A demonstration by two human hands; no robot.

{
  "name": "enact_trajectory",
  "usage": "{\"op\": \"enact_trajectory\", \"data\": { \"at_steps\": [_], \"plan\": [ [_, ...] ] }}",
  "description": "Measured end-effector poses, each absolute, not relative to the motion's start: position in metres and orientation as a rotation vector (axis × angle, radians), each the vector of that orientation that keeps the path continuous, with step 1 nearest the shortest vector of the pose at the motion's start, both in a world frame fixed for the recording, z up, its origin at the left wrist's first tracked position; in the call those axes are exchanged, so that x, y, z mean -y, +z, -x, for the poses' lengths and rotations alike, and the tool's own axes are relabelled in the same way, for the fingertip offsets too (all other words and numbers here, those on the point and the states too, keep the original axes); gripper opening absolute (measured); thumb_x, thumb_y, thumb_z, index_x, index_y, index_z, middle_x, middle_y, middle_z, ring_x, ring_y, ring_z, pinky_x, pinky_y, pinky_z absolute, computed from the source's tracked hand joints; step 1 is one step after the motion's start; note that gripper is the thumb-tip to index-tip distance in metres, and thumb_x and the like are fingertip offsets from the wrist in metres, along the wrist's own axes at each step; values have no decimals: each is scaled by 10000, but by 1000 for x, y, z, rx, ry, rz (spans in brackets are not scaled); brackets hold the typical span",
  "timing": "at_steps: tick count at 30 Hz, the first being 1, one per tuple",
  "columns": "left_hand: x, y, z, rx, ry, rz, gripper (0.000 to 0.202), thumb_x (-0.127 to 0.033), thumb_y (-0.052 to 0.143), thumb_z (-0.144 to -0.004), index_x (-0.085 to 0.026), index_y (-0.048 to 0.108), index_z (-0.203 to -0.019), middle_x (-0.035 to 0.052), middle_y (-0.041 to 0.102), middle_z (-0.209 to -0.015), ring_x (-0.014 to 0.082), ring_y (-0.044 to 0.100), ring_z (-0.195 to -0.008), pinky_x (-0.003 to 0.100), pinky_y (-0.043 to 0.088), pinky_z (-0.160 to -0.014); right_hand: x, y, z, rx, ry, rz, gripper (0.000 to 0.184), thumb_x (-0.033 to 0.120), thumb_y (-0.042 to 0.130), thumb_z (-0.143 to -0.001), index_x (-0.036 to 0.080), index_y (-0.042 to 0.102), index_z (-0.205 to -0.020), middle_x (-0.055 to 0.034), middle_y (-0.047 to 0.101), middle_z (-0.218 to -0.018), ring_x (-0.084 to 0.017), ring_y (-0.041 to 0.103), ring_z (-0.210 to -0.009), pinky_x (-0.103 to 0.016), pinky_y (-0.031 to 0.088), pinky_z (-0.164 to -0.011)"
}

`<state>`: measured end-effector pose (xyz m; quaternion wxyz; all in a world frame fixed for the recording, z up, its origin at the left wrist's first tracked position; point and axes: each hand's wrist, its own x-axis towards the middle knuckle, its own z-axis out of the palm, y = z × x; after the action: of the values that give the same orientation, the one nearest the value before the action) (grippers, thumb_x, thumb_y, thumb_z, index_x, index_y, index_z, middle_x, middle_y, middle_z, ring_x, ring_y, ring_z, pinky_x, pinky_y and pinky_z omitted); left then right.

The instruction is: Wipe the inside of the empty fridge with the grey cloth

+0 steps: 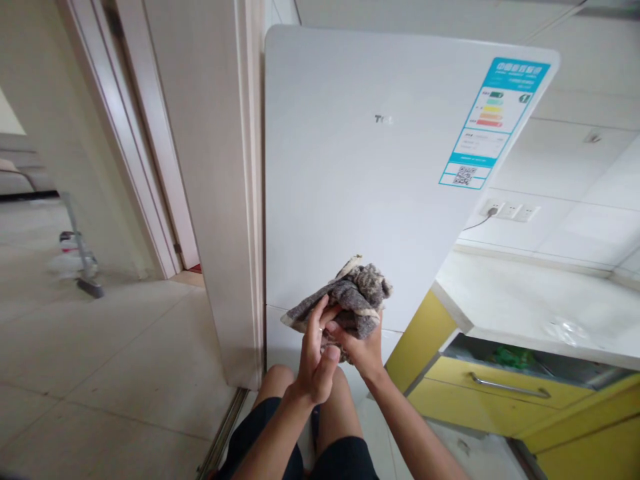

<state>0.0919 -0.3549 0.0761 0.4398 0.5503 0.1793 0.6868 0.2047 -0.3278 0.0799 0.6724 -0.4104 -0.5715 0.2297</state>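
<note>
A bunched grey-brown cloth (pixel 357 293) with pale edging is gathered between my two hands, in front of a white refrigerator (pixel 345 193). My left hand (pixel 317 360) curls around the cloth's lower left side, thumb raised, a ring on one finger. From the right, my right hand (pixel 367 347) grips the cloth, its thumb pressed across the front and most of its fingers hidden behind the fabric. One corner of the cloth points out to the left.
A pale door frame (pixel 215 187) stands close on the left. To the right is a white countertop (pixel 540 293) over yellow drawers (pixel 480 393), one partly open. Wall sockets (pixel 510 211) hold a plug. A broom (pixel 85 267) leans in the room at far left.
</note>
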Motion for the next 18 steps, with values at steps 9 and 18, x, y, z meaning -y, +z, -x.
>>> {"op": "enact_trajectory", "data": {
  "at_steps": [9,18],
  "plan": [
    [364,70,-88,-605,1498,-1485,507,-349,690,-909,-194,602,-1383,164,716,-1289,280,653,-1245,436,475,-1117,329,83,-255,907,368,1005,635,508,879,-642,186,652,-1140,-121,734,-1088,-266,689,-920,-483,589,-893],
    [356,31,-75,-761,1415,-1341,527,-477,788,-809,-180,704,-1237,157,747,-1200,292,704,-1129,401,551,-1028,306,122,-384,812,-8,1085,704,485,838,-659,200,553,-1236,-70,669,-1192,-235,633,-1052,-423,509,-993]
  ]
}}
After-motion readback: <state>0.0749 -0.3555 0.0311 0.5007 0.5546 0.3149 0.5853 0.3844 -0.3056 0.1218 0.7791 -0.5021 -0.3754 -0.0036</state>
